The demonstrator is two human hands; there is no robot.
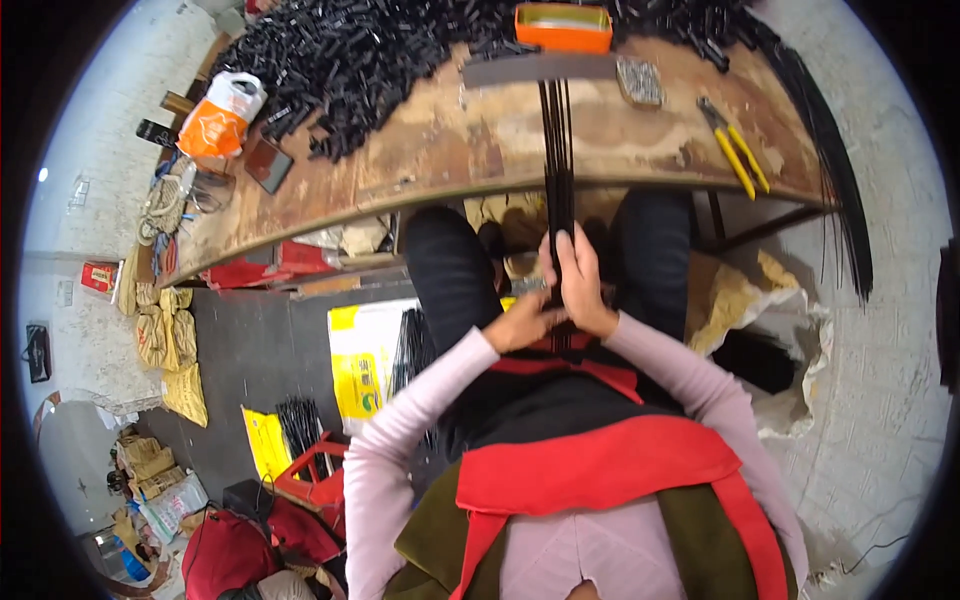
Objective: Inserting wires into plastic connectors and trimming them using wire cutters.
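Note:
A narrow bundle of thin black rods [558, 150] runs from the tabletop over its near edge to my lap. Its far ends lie by a flat grey metal bar [500, 70] on the table. My right hand [582, 283] is closed around the bundle between my knees, thumb along its upper side. Just below and to the left, my left hand [522, 320] has its fingers curled at the lower part of the same rods. Its fingertips are partly hidden behind the bundle and the right hand.
Black plastic pieces [350, 60] are heaped across the far left of the wooden table [430, 150]. An orange box [563, 28], a grey speckled block [640, 82] and yellow-handled pliers [735, 150] lie there. Long black rods [835, 170] overhang its right end. An open sack [790, 340] stands at right.

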